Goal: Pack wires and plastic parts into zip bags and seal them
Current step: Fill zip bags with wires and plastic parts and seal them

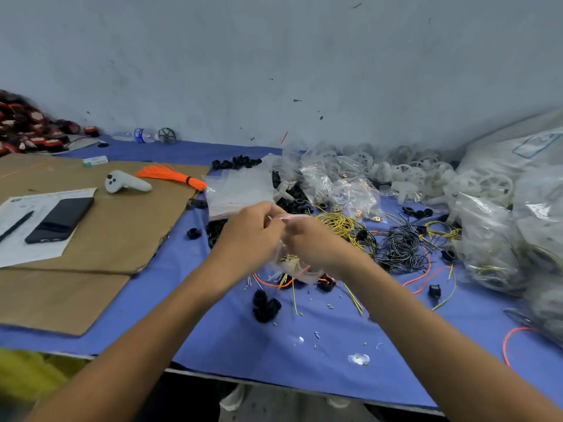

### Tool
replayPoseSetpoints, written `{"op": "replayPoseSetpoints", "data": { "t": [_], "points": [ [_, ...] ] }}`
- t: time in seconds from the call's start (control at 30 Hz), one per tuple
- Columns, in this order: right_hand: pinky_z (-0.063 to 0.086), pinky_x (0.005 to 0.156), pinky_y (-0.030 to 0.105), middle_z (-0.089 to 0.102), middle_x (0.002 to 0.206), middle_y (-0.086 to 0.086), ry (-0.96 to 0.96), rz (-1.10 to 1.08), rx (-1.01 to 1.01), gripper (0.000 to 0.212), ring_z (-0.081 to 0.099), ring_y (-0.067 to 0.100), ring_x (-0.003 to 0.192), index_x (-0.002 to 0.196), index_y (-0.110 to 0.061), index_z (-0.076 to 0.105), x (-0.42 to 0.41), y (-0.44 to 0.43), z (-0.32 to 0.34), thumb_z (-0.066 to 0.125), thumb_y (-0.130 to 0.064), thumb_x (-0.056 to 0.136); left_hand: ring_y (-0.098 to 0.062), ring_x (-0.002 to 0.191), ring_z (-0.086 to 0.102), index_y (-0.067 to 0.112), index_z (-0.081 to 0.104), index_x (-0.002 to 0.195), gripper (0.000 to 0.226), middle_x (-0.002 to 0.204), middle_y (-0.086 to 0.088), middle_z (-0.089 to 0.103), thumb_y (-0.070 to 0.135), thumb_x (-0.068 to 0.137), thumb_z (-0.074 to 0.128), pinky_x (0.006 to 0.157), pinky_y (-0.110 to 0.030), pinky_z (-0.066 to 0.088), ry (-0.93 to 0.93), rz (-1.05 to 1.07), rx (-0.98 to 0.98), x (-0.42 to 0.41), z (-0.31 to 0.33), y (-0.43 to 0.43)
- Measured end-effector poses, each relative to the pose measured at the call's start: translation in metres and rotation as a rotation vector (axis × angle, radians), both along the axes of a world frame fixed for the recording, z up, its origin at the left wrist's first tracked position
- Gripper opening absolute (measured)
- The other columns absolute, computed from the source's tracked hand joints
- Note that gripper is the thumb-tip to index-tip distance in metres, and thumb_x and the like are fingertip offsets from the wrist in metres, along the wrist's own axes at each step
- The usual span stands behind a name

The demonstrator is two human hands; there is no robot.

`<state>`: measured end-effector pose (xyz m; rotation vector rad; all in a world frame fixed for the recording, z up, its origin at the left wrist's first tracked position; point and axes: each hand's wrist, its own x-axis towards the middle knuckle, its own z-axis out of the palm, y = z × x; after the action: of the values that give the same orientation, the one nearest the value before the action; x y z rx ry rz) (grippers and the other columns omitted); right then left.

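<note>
A small clear zip bag [292, 263] with yellow wires and small parts inside hangs above the blue table. My left hand [249, 236] and my right hand [316, 242] both pinch its red-striped top edge, close together. Behind the hands lies a stack of empty zip bags [240, 190]. Loose yellow wires [338, 222], dark wires [399, 248], orange wires [420, 277] and black plastic parts [265, 306] are scattered around on the cloth.
Filled bags [350, 187] and white plastic wheels [426, 175] pile up at the back right. Brown cardboard [115, 226] on the left carries a phone [59, 219], papers, a white controller [126, 181] and an orange tie bundle [170, 175]. A water bottle [137, 135] lies by the wall.
</note>
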<state>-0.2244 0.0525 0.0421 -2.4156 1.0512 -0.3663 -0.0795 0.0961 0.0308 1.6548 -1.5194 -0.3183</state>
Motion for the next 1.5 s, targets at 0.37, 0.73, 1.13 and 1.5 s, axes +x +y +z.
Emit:
{"op": "replayPoseSetpoints", "data": {
  "t": [0.37, 0.73, 1.13, 1.5],
  "points": [
    [0.048, 0.081, 0.041, 0.061, 0.106, 0.002, 0.18, 0.141, -0.199, 0.019, 0.056, 0.026, 0.098, 0.109, -0.018, 0.06, -0.016, 0.047, -0.062, 0.046, -0.017, 0.096, -0.001, 0.047, 0.051, 0.028, 0.066, 0.085, 0.019, 0.053, 0.023, 0.056, 0.043, 0.091, 0.056, 0.052, -0.029, 0.043, 0.037, 0.161, -0.046, 0.028, 0.018, -0.017],
    [0.046, 0.078, 0.037, 0.061, 0.109, 0.002, 0.194, 0.066, -0.118, 0.025, 0.056, 0.023, 0.095, 0.12, -0.019, 0.053, -0.03, 0.029, -0.079, 0.053, -0.026, 0.096, -0.006, 0.051, 0.051, 0.029, 0.065, 0.088, 0.015, 0.053, 0.006, 0.057, 0.038, 0.096, 0.055, 0.053, -0.029, 0.037, -0.056, 0.112, -0.031, 0.025, 0.018, 0.005],
    [0.039, 0.071, 0.03, 0.064, 0.098, -0.005, -0.024, 0.093, -0.341, 0.021, 0.057, 0.018, 0.086, 0.117, -0.021, 0.057, 0.001, 0.002, 0.007, 0.049, -0.023, 0.098, -0.016, 0.068, 0.059, 0.03, 0.066, 0.094, 0.022, 0.064, 0.008, 0.064, 0.041, 0.099, 0.048, 0.063, -0.035, 0.047, -0.288, 0.12, -0.097, 0.009, 0.021, 0.016],
    [0.034, 0.109, 0.04, 0.049, 0.143, 0.014, 0.384, 0.223, -0.425, 0.044, 0.047, 0.03, 0.13, 0.141, -0.007, 0.044, 0.075, -0.022, -0.039, 0.043, -0.017, 0.098, -0.011, 0.071, 0.057, 0.034, 0.072, 0.099, 0.017, 0.07, 0.011, 0.064, 0.036, 0.097, 0.055, 0.059, -0.021, 0.038, -0.177, 0.129, -0.096, 0.011, 0.01, 0.016]
  ]
}}
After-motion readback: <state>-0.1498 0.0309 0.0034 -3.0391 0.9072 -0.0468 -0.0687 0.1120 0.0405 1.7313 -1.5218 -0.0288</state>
